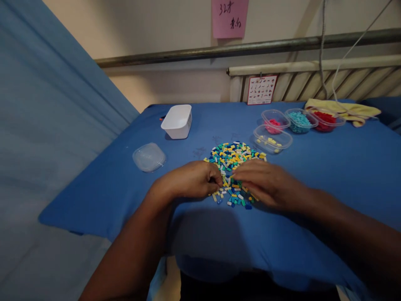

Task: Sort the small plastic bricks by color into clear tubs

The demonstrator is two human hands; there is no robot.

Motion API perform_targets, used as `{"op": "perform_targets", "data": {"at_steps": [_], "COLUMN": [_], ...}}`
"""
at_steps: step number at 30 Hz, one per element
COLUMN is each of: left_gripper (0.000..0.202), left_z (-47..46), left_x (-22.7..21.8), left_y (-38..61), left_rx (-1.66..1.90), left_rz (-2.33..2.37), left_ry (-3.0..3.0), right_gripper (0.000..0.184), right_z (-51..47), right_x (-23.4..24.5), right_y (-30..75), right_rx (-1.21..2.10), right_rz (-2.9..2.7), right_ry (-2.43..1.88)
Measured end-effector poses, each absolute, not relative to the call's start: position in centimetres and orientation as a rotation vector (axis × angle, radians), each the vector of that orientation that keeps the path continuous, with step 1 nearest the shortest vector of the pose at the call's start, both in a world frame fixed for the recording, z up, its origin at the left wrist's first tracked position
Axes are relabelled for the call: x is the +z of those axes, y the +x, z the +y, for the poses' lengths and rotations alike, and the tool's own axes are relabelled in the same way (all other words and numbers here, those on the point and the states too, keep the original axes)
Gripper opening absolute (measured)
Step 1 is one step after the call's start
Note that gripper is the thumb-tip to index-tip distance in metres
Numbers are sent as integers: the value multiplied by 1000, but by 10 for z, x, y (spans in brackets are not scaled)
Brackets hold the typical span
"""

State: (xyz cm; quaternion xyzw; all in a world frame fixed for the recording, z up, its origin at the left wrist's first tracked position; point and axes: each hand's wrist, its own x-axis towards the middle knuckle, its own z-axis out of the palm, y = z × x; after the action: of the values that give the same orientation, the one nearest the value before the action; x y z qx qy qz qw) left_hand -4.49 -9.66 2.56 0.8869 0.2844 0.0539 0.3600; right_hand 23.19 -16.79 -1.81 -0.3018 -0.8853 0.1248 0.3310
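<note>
Pile of small coloured pieces [234,156] lay on the blue-covered bench [109,188], between and partly beneath the 2 hands. Left hand [197,179]: fingers curled in, fingertips at the left edge of the pile; could not tell whether a piece was pinched. Right hand [269,179]: fingers loosely bent over the right side, undersides hidden; grip could not be told.

Handling, judged: pieces looked like hard plastic, so each light, stiff, hardly fragile, perhaps slippery and apt to scatter. Best hold: 1 piece at a time, thumb and fingertip across its long sides.

4 clear tubs [285,144] stood beyond, to the right, with pink, turquoise, red and yellow pieces; white tub [180,133] to the left.

Writing: pink note [230,19] bore handwritten "32" plus characters not read with certainty. Red-edged card [262,90]: rows of small pictures, print too small. No brand made out.
</note>
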Motion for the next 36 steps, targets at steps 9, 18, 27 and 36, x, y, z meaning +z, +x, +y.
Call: {"op": "perform_targets", "data": {"at_steps": [9, 18, 27, 36], "left_gripper": [18, 19, 22, 26], "left_z": [-90, -103, -96, -101], "left_x": [27, 29, 36, 26], "left_y": [-42, -34, -40, -28], "left_rx": [194, 149, 208, 62], "left_rz": [722, 741, 863, 806], "left_ry": [2291, 2493, 2537, 2694], "right_gripper": [30, 34, 23, 26], "right_z": [-172, -172, -172, -176], "right_x": [-30, -24, -33, -26], "right_y": [243, 220, 218, 218], "right_rx": [288, 443, 396, 489], "right_rz": [-2459, -2405, -2421, -2427], "right_ry": [-743, -721, -906, -1098]}}
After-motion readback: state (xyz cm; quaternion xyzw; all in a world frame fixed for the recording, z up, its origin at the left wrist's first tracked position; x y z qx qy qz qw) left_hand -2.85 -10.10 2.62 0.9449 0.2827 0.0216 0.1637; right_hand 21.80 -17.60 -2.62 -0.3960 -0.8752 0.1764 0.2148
